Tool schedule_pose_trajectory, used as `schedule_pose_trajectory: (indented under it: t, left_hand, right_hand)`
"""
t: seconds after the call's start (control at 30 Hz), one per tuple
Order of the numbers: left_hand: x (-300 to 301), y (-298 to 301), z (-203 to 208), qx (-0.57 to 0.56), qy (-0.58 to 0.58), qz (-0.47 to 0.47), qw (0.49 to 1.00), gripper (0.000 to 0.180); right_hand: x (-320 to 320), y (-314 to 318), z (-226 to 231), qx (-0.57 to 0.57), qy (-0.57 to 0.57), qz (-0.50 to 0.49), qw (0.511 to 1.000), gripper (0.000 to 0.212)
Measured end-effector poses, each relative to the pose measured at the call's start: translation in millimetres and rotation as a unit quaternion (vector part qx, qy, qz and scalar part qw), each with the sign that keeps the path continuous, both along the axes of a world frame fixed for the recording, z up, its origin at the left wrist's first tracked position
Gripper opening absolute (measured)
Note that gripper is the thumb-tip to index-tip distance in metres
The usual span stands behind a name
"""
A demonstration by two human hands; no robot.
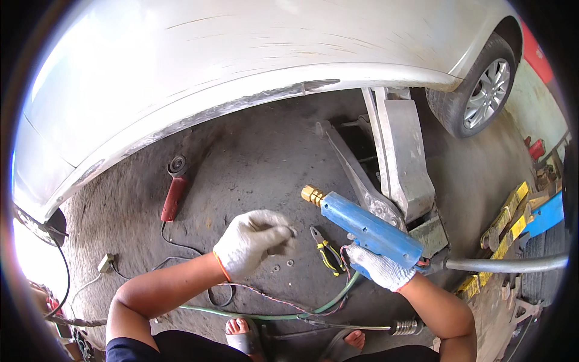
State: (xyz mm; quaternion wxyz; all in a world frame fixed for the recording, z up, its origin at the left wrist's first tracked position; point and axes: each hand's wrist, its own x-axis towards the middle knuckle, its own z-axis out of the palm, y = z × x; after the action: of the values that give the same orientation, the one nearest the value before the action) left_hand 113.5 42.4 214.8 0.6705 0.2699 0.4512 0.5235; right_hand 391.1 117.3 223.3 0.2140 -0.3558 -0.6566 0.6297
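While the right hand (385, 268), in a white knit glove, was closed around the handle of a blue tool (371, 228), the left hand (252, 241), also gloved, was held to its left with the fingers curled and the thumb drawn in toward them; whether anything small sat between those fingertips could not be told. The blue tool, a long cylinder slanting up to the left, was held above the floor (259, 157), its brass fitting (312, 195) at the far upper end.

Between the hands, pliers (329, 256) with yellow and black handles lay on the floor, and two small metal rings (283, 265) lay near the left hand. A green hose (335, 300) and a twisted red-and-white wire (259, 292) ran across below, above the person's sandals (244, 342). A thin rod ended in a metal coil (406, 327) under the right forearm.

Farther left lay a red angle grinder (174, 199) with its cord trailing toward the person. Beyond the blue tool stood a large metal arm (404, 157), reaching up to the lower edge of a white car (241, 42), whose side was scratched and its sill scraped dark. To the right were the car's wheel (485, 93) and, nearer, yellow bars (509, 220).
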Motion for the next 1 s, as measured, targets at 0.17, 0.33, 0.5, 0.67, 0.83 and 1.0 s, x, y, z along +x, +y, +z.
schedule_pose_trajectory:
  t: [0.17, 0.33, 0.5, 0.67, 0.83, 1.0]
  left_hand:
    - [-9, 29, -9, 0.011, -0.108, 0.057, 0.992, 0.003]
    - [-19, 87, 10, 0.037, -0.051, 0.041, 0.997, 0.01]
    - [19, 153, 35, 0.122, -0.177, 0.039, 0.976, 0.012]
    - [31, 202, 22, 0.147, -0.378, 0.075, 0.911, 0.014]
    - [18, 231, 7, 0.255, -0.438, 0.023, 0.862, 0.022]
    - [10, 250, -10, 0.28, -0.467, -0.031, 0.838, 0.029]
  right_hand:
    - [2, 6, 3, -0.072, -0.016, -0.003, 0.997, 0.033]
    - [7, 17, -13, -0.068, 0.043, -0.06, 0.995, 0.027]
    - [-9, 53, 1, -0.063, 0.142, -0.124, 0.98, 0.018]
    - [-42, 86, 25, -0.048, 0.157, -0.159, 0.974, 0.016]
    - [-65, 98, 35, 0.08, 0.085, -0.169, 0.979, 0.018]
    - [-92, 82, 20, 0.09, 0.126, -0.234, 0.96, 0.018]
